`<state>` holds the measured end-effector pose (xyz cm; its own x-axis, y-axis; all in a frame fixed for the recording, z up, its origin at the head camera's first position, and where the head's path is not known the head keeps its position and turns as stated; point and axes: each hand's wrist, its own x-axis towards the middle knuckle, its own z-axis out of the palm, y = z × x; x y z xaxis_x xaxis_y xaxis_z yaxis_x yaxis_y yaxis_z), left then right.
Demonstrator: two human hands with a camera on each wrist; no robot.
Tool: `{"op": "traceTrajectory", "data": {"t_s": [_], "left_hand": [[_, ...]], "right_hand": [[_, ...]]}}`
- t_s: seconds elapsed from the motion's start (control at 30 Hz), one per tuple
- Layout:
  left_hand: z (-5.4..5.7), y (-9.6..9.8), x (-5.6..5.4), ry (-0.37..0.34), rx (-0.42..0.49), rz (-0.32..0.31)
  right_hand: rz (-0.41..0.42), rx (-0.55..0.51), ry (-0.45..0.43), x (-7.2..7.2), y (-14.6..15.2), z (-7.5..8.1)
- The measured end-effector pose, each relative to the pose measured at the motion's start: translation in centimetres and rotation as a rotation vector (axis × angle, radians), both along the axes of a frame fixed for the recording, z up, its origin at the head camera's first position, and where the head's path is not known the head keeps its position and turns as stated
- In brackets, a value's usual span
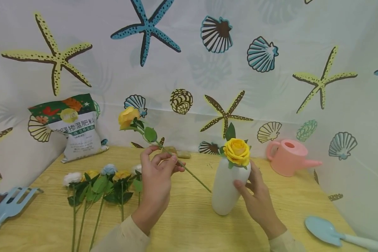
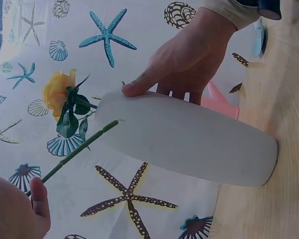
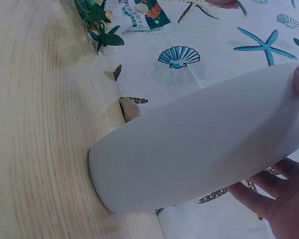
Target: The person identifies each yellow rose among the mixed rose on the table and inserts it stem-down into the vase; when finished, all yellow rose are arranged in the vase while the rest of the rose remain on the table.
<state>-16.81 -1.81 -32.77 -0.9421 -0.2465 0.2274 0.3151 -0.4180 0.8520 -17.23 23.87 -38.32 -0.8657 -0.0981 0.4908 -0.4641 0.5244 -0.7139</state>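
Between its thumb and fingers my left hand point(image 1: 159, 175) pinches the green stem of a yellow rose point(image 1: 128, 118). That stem slants down to the right, and in the left wrist view its cut end point(image 2: 109, 125) appears near the upper part of the white vase point(image 2: 184, 137). My right hand point(image 1: 259, 196) grips the vase point(image 1: 225, 187) from the right, thumb in front and fingers behind. The vase stands on the table, leaning slightly to the right in the head view. Another yellow rose point(image 1: 237, 151) sits in its mouth, the stem hidden inside.
Several white, yellow and blue flowers point(image 1: 97, 185) lie at the left, beside a light blue hand fork point(image 1: 14, 203). A fertilizer bag point(image 1: 82, 134) and stones point(image 1: 183, 154) are at the back. To the right are a pink watering can point(image 1: 288, 159) and a blue trowel point(image 1: 324, 229).
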Motion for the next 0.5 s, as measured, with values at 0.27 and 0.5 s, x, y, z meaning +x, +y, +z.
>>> {"op": "traceTrajectory", "data": {"t_s": [0.27,0.5], "left_hand": [[1.7,1.7,-1.5,0.102,0.135,0.062],[2.4,3.1,-1.7,0.251,0.108,0.100]], "right_hand": [[0.010,-0.006,0.019,-0.1,0.1,-0.1],[0.021,-0.012,0.022,-0.1,0.0,-0.1]]}}
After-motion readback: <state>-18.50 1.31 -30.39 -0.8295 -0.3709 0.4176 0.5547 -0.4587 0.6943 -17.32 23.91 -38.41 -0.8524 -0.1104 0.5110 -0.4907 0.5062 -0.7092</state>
